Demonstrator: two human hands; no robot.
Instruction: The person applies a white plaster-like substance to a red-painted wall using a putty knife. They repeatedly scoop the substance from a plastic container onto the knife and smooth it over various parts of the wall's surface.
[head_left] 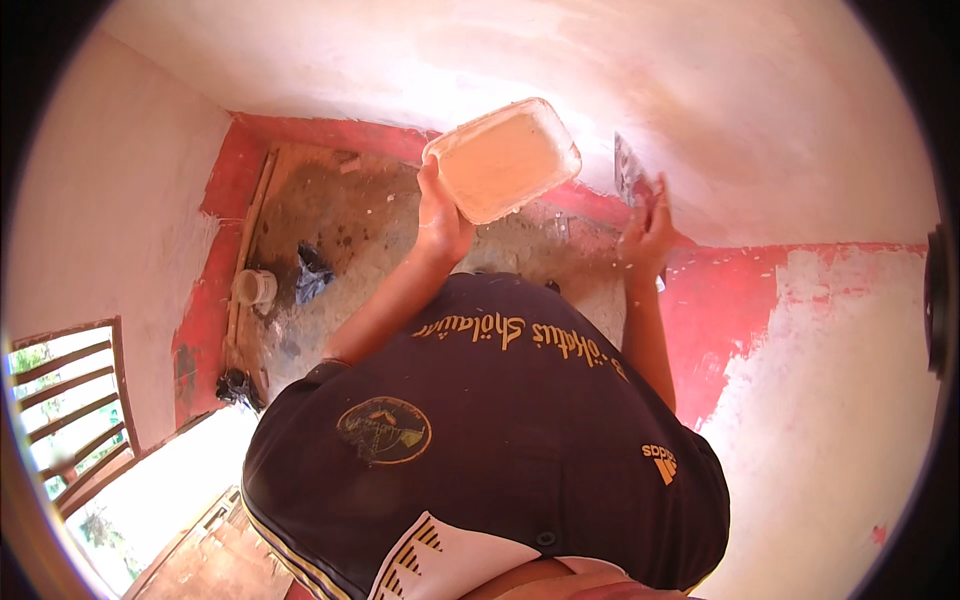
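Observation:
My left hand (443, 222) is closed on the near left edge of a shallow rectangular tub (527, 198), thumb over the rim. The tub is tilted so its pale inside shows; how much filler lies in it I cannot tell. Out to the right, my right hand (647, 233) grips a flat scraper (627, 168) with a smeared blade. The blade is close to the whitish wall (760, 130) ahead; whether it touches is unclear. Part of the scraper's handle is hidden by my fingers.
On the stained floor (370, 235) at left stand a white bucket (256, 288) and a crumpled black plastic bag (313, 272). A red band (715, 300) runs along the lower walls, partly covered in white. A barred window (75, 395) and a bright opening (165, 490) lie at lower left.

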